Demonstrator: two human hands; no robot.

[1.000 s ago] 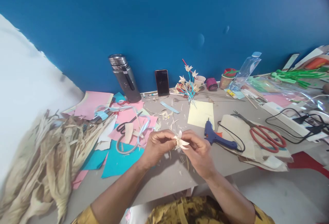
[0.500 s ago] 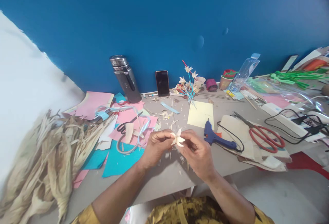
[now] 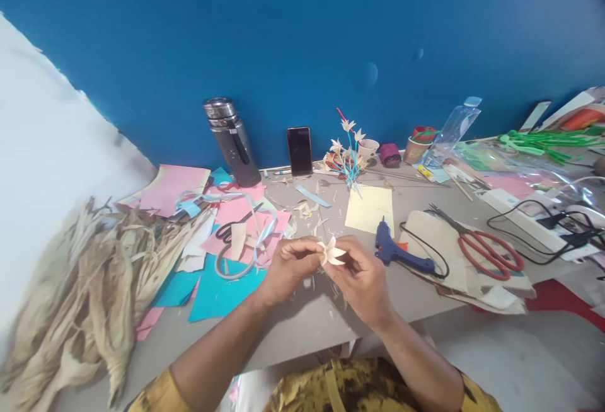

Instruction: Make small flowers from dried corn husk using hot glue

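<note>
A small cream flower (image 3: pixel 331 252) made of husk petals sits between my two hands above the grey table (image 3: pixel 302 324). My left hand (image 3: pixel 289 267) pinches its left side with the fingertips. On the other side, my right hand (image 3: pixel 362 280) grips its base, fingers curled. Several finished flowers on blue and red stems (image 3: pixel 347 150) stand at the back by the blue wall.
Dried corn husks (image 3: pixel 89 292) are heaped at left, beside pink and blue paper scraps (image 3: pixel 222 235) and black scissors (image 3: pixel 234 229). A blue glue gun (image 3: pixel 401 254), yellow sheet (image 3: pixel 370 209), red-handled scissors (image 3: pixel 486 249) and power strip with cables (image 3: pixel 543 223) lie at right. A flask (image 3: pixel 231 144) and phone (image 3: pixel 299 150) stand at the back.
The flower has been turned slightly between my fingers; both hands stay in nearly the same place. The view shifted a little.
</note>
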